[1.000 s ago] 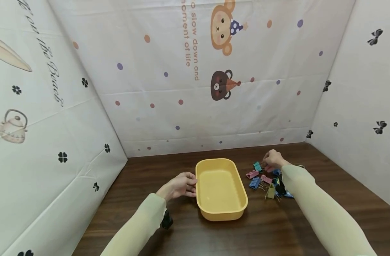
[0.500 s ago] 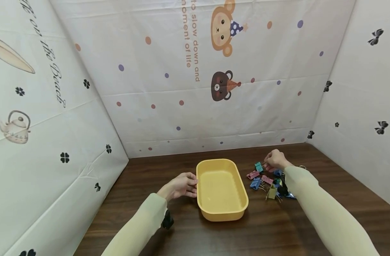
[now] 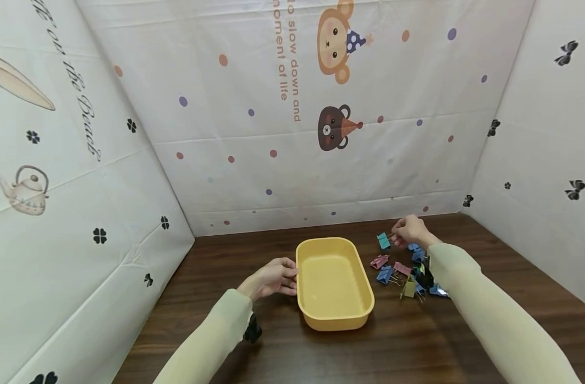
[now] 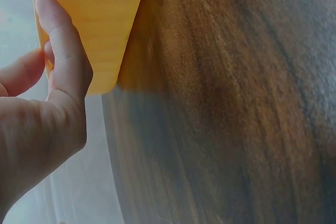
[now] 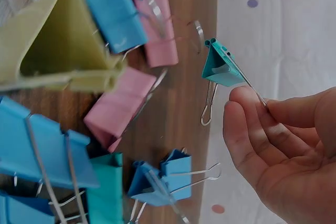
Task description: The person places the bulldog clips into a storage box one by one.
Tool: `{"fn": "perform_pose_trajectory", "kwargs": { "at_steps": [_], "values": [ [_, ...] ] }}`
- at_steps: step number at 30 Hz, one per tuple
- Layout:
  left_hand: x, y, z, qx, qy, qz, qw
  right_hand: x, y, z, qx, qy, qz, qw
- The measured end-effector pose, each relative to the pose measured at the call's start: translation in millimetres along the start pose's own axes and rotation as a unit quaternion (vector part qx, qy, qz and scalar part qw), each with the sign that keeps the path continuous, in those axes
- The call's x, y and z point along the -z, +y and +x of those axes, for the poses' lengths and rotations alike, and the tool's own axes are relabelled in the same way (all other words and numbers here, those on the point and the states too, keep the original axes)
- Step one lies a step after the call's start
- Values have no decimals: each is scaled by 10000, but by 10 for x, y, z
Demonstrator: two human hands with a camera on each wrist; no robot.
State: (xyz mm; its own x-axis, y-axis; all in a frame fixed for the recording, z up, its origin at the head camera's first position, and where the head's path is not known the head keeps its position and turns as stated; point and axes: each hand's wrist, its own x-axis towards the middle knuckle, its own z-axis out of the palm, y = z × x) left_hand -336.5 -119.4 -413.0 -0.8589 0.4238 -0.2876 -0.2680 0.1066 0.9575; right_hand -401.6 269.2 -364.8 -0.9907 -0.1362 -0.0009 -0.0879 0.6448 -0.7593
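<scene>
My right hand (image 3: pixel 409 230) pinches one wire handle of a small teal binder clip (image 5: pixel 220 66) between thumb and fingers. The clip (image 3: pixel 384 241) hangs left of the fingertips, over the back of the clip pile, its other wire handle swung down. Below the hand lie pink clips (image 3: pixel 379 261), blue clips (image 3: pixel 384 274) and an olive-yellow clip (image 3: pixel 409 288). At the left side of a yellow plastic tray (image 3: pixel 367 306), my left hand (image 3: pixel 273 278) rests its fingers on the outer wall (image 4: pixel 105 35), thumb close to the rim. The inside of the tray shows bare.
The dark wooden table (image 3: pixel 215 250) carries the tray and clips. A white printed cloth (image 3: pixel 244 176) stands as a wall behind, with similar walls on the left and right. More blue and teal clips (image 5: pixel 107 187) lie close under the right wrist.
My right hand has lifted the teal clip from the pile, up and slightly back. Blue clips beneath now show more. The left hand and tray keep their places.
</scene>
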Motion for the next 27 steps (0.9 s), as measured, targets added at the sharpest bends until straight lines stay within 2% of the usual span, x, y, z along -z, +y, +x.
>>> {"fn": "perform_pose_trajectory", "kwargs": {
  "at_steps": [12,22,27],
  "values": [
    [-55,-2,39,17,68,78,9999,-92,-341,-75,251,-144,347,9990],
    [8,23,5,-38,71,91,9999,-243,-706,-65,537,-391,566,9962],
    [14,1,15,-12,12,80,10000,-318,-819,-97,627,-517,542,9952]
  ]
}}
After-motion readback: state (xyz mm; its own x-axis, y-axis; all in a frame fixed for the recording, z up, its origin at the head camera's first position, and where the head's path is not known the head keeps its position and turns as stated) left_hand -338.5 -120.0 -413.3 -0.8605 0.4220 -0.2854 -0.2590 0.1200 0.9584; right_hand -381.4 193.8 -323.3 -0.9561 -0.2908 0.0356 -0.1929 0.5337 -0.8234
